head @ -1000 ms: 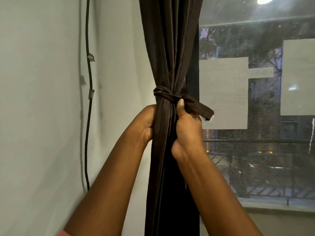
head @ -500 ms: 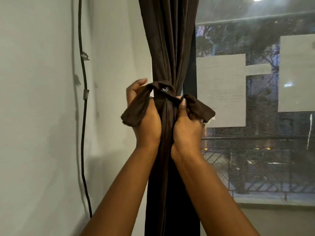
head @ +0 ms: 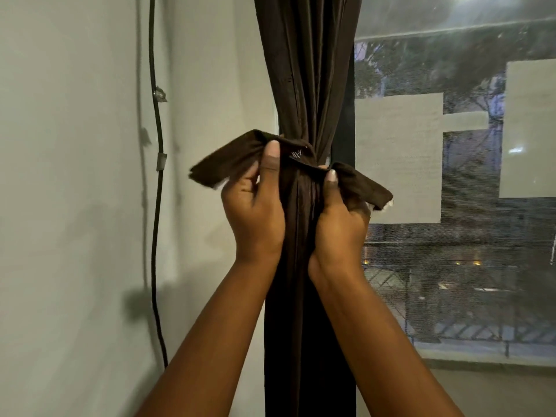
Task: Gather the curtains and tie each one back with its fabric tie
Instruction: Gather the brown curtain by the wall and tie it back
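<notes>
Wall [head: 75, 206] left, window [head: 451, 266] right of hand-gripped curtain [head: 304, 70], tie [head: 237, 155].

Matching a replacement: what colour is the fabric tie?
Plain dark brown fabric tie, like the curtain; head view.

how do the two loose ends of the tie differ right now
The left end of the fabric tie sits higher and fans out wide toward the wall; the right end sits lower and droops toward the window. The left hand pinches its end by the thumb, the right hand likewise. Both are dark brown, matching the curtain.
</notes>
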